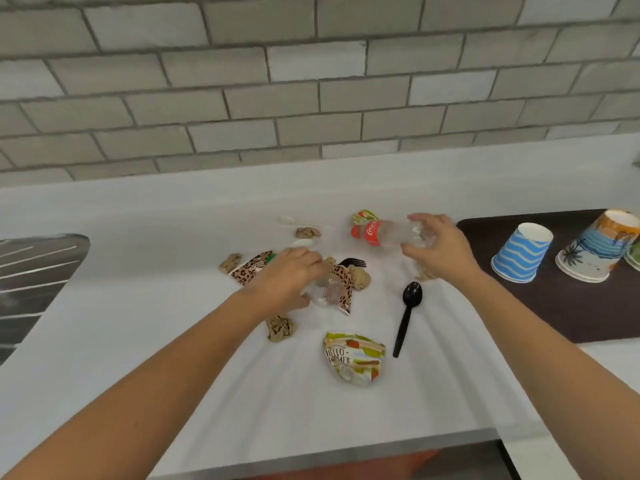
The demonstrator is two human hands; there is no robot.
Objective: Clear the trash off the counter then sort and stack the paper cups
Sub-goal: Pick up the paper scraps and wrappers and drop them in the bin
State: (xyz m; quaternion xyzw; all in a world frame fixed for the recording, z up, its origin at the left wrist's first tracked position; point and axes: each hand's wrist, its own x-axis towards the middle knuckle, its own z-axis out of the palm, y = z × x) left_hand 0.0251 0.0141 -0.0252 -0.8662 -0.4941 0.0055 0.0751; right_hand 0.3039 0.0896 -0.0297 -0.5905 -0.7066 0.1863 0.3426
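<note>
Both my arms stretch forward over the counter (166, 341). My left hand (287, 275), palm down, curls its fingers round a clear plastic bottle (323, 289). At two o'clock from it, my right hand (440, 247) grips a cola bottle (381, 233) by its base. Paper cups (523, 252) sit upside down at three o'clock.

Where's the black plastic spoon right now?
In the head view, the black spoon lies on the white counter right of centre, beside the crushed cup, below the right hand.

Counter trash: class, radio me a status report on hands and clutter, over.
Left hand grips clear plastic item. Right hand grips Coca-Cola bottle. Crushed paper cup, black spoon, brown paper wads litter counter.
</note>
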